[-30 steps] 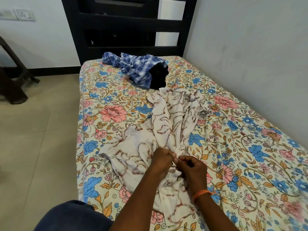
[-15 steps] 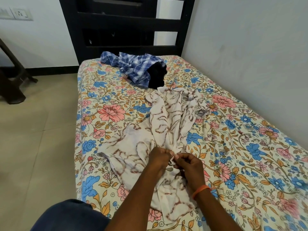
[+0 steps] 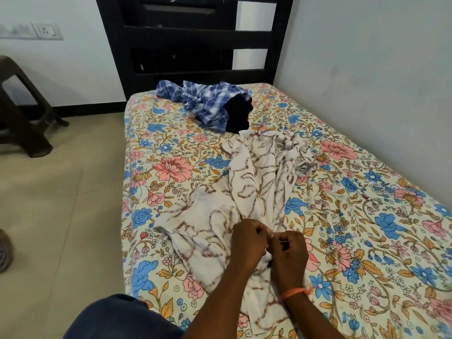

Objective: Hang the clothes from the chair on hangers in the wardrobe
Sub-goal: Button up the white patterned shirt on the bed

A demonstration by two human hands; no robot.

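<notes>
Fingers [image 3: 256, 234] of both hands pinch the white shirt [image 3: 254, 182] on the bed [image 3: 367, 216], knuckles touching. At twelve o'clock lies a checked shirt [image 3: 203, 104].

The left hand [image 3: 248, 241] and right hand [image 3: 288, 253] are curled together over the white patterned garment [image 3: 247, 182], and whatever their fingertips pinch is hidden between them. A black garment [image 3: 238, 116] lies partly tucked under the blue checked shirt [image 3: 203, 101], so its shape cannot be told. The brown chair [image 3: 22, 113] is cut off by the left edge, the dark headboard [image 3: 186, 35] by the top edge, and the flowered bed sheet [image 3: 367, 216] by the right and bottom edges.
</notes>
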